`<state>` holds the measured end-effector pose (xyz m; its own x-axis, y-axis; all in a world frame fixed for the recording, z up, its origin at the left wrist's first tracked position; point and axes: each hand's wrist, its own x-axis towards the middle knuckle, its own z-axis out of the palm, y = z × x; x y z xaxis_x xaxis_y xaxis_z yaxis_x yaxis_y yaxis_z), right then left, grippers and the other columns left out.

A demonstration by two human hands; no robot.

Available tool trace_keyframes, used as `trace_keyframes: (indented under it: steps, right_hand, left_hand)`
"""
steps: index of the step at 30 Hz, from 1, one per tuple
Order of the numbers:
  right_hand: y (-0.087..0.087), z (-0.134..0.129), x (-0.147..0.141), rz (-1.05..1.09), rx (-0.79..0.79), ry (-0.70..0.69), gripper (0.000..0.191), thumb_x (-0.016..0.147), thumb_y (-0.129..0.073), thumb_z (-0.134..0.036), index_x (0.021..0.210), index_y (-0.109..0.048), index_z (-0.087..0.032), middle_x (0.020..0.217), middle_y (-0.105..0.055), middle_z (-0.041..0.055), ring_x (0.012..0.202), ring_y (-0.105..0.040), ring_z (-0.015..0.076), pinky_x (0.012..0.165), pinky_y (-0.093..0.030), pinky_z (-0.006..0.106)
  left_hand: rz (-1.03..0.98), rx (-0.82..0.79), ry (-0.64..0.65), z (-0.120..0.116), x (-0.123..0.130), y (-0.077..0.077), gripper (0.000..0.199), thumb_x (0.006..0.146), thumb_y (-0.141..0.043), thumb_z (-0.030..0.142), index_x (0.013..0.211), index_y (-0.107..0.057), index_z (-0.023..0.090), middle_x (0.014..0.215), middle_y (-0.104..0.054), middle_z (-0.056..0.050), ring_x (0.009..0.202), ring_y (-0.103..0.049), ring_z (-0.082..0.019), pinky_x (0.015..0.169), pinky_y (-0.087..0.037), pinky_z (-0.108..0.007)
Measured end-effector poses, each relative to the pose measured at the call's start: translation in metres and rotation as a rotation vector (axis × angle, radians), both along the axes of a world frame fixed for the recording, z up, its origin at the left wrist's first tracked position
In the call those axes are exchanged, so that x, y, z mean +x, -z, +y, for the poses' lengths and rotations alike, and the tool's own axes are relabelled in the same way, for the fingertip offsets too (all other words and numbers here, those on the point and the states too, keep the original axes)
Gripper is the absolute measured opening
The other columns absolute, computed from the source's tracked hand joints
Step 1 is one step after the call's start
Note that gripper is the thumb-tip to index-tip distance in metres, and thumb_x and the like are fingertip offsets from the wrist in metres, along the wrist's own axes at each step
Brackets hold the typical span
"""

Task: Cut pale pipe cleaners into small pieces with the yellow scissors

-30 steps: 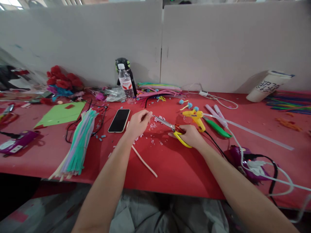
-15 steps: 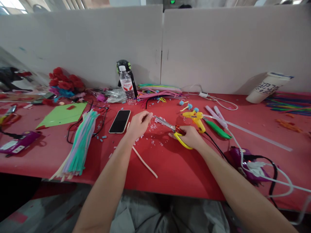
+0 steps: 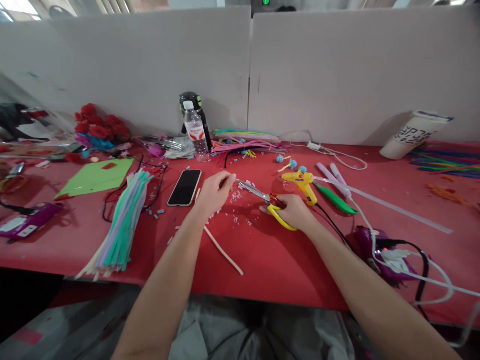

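Observation:
My right hand (image 3: 292, 211) is closed round the red and yellow handles of a pair of scissors (image 3: 258, 192), whose blades point left. At the blade tips, my left hand (image 3: 218, 189) pinches with thumb and forefinger; whatever it holds is too small to make out. Tiny pale snippets (image 3: 236, 220) are scattered on the red table below the blades. A cream pipe cleaner (image 3: 224, 251) lies under my left wrist. Left of that wrist rests a black-screened phone (image 3: 185, 188). Beyond my right hand lies a yellow glue gun (image 3: 302, 184).
A bundle of pastel pipe cleaners (image 3: 125, 225) and green paper (image 3: 98, 177) lie left. A bottle (image 3: 195, 131) stands behind the phone. A green tool (image 3: 336, 201), purple device (image 3: 378, 250), cables and tilted cup (image 3: 410, 136) are at right.

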<state>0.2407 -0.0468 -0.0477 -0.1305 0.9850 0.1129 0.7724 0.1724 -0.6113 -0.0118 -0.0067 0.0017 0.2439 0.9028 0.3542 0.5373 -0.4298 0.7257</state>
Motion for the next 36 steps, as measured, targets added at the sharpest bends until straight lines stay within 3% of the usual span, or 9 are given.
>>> trace_keyframes:
  steps: [18, 36]
  right_hand:
    - [0.0018, 0.0003, 0.0004, 0.013, 0.000, -0.001, 0.057, 0.069, -0.065, -0.069, 0.057, -0.038, -0.019, 0.054, -0.034, -0.0041, 0.053, -0.029, 0.0093, 0.047, -0.023, 0.024]
    - [-0.0028, -0.0017, -0.0013, 0.020, -0.006, 0.002, 0.057, 0.068, -0.065, -0.069, 0.057, -0.039, -0.019, 0.054, -0.033, -0.0038, 0.054, -0.029, 0.0094, 0.048, -0.023, 0.025]
  left_hand:
    - [-0.011, -0.034, 0.003, -0.0016, 0.0011, -0.0017, 0.038, 0.096, -0.043, 0.047, 0.073, -0.055, 0.018, 0.066, -0.058, 0.000, 0.061, -0.052, -0.013, 0.062, -0.038, -0.026]
    - [-0.012, -0.020, 0.006, -0.0014, 0.0013, -0.0014, 0.038, 0.095, -0.045, 0.046, 0.073, -0.055, 0.018, 0.065, -0.055, 0.000, 0.060, -0.048, -0.013, 0.059, -0.035, -0.026]
